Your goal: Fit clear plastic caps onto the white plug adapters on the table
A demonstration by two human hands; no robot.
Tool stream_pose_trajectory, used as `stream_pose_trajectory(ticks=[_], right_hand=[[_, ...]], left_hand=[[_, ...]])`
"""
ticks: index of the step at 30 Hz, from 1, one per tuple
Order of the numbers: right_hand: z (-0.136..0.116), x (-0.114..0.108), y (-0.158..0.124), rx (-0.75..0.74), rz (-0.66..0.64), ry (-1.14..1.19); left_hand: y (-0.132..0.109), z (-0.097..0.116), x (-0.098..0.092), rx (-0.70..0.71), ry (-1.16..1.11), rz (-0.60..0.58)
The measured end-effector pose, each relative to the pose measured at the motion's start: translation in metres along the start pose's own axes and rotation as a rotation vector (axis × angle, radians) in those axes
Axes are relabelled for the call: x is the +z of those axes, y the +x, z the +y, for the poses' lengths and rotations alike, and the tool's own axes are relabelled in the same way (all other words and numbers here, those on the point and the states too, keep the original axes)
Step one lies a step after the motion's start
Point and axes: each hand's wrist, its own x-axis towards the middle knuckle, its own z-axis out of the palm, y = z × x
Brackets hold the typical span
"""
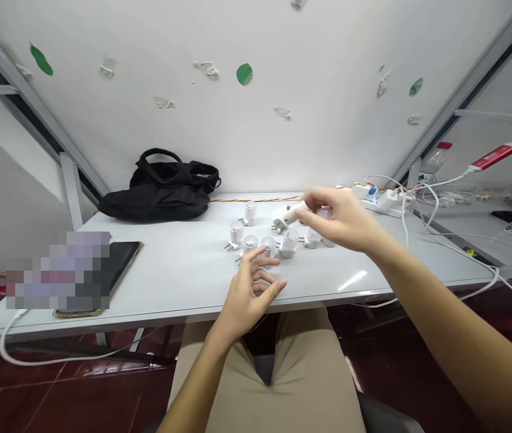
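Several small white plug-in lamps with clear round covers and two-pin plugs stand in a loose cluster on the white table (183, 264); one is a plug-in lamp (289, 243) near the cluster's middle, another a plug-in lamp (236, 232) at its left. Above them my right hand (339, 216), slightly blurred, pinches a white plug-in lamp (295, 213) between thumb and fingers, its plug end pointing left and down. My left hand (253, 294) hovers over the front of the cluster, fingers apart and nothing in them. Its fingertips partly cover the nearest lamps.
A black bag (160, 189) lies against the back wall. At the left are a dark phone (123, 264) and a pixelated patch. A white power strip (384, 204) with plugs and tangled white cables (445, 234) occupies the right side. A bottle (435, 161) stands beyond the frame post.
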Motion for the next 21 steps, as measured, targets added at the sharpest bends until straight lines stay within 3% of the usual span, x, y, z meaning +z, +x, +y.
stream_pose_trajectory(ticks=[3, 6, 12, 16, 21], right_hand=[[-0.004, 0.006, -0.039, 0.065, -0.014, 0.117], [-0.011, 0.028, -0.064, 0.119, -0.061, 0.229], [-0.019, 0.056, -0.073, 0.105, -0.101, 0.399], [-0.002, 0.051, -0.074, -0.005, -0.083, 0.364], [0.032, 0.058, -0.085, -0.091, 0.062, 0.158]], left_hand=[[-0.001, -0.004, 0.002, 0.068, -0.048, 0.027], [-0.001, -0.004, 0.002, 0.096, -0.008, 0.006], [0.002, 0.003, -0.001, 0.131, 0.24, 0.012], [0.002, 0.004, -0.001, 0.097, 0.212, 0.04], [0.003, 0.002, -0.001, -0.006, 0.132, 0.005]])
